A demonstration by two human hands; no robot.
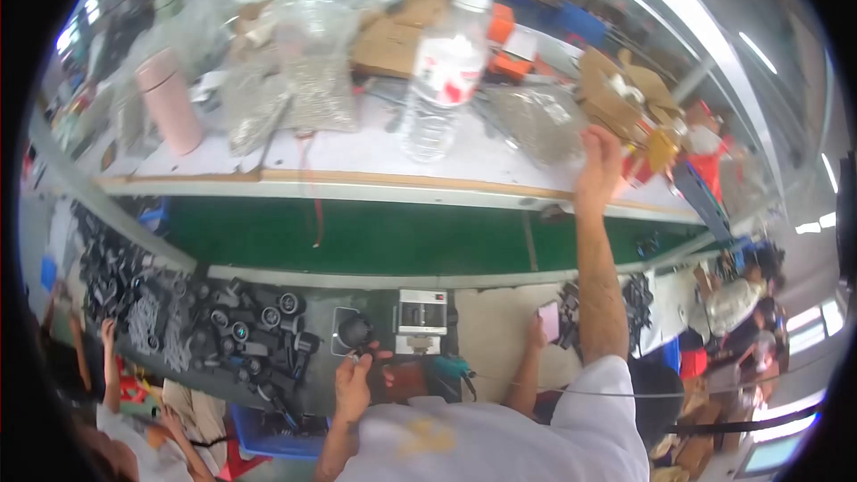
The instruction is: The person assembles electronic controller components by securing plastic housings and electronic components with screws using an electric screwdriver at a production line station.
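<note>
My left hand (355, 386) is low over the dark bench, with the thumb and fingers curled round the lower end of a black round-headed part (354, 330). Its fingers partly hide the grip. A small white-edged dark square (340, 319) lies behind that part, and a silver-and-white boxy device (421, 314) stands to its right. Far to the right, my right hand (600, 161) is stretched up to the white shelf, fingers extended and slightly blurred. Nothing shows in it. Nearest to it are a clear bag of small metal pieces (536, 125) and an opened cardboard box (616, 94).
A water bottle (442, 80), a pink flask (170, 103) and bags of small parts (317, 80) stand along the shelf (375, 180). Many black parts (254, 326) cover the bench at left. A teal-handled tool (451, 366) lies nearby. At right another person's hand (537, 332) holds a phone.
</note>
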